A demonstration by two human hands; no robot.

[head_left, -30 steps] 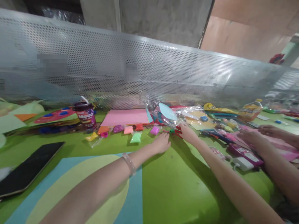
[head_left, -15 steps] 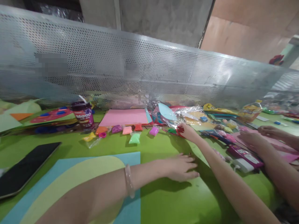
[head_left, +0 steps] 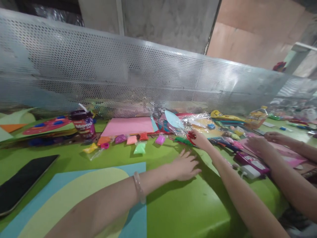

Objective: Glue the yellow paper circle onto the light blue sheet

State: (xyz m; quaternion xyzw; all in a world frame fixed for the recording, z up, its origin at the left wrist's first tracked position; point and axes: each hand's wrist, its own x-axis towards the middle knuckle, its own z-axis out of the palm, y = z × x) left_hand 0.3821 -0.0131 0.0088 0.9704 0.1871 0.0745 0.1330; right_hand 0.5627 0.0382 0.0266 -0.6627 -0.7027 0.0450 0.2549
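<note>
Head view. My left hand [head_left: 185, 167] is palm down over the green table [head_left: 178, 211], fingers spread and released, grasping nothing; I cannot tell whether the fingertips touch the surface. A translucent bracelet [head_left: 139, 187] circles that wrist. My left forearm crosses over a blue sheet [head_left: 137, 218] bearing a pale green oval [head_left: 81, 186].

My right hand [head_left: 200, 140] is farther out, fingers closed on a red item [head_left: 191, 135] at the near edge of the clutter. Most of it is hidden by my fingers, so its exact kind is unclear. A green item [head_left: 182, 140] lies just beside it, to the left; I cannot tell whether the two are joined.

Left of these sits a purple packet [head_left: 160, 139], then a bright green packet [head_left: 140, 148] and a red packet [head_left: 143, 136]. Behind the packets: pink paper [head_left: 128, 125]. Behind my right hand: a light blue paper piece [head_left: 173, 119] among clear plastic wrap. Far left: a lidded cup [head_left: 83, 125], upright with a straw, and a black phone [head_left: 26, 183] lying flat nearer me.

To the right, a co-worker's hands [head_left: 260, 147] are over a pink sheet [head_left: 288, 158], near a purple box [head_left: 251, 162].
</note>
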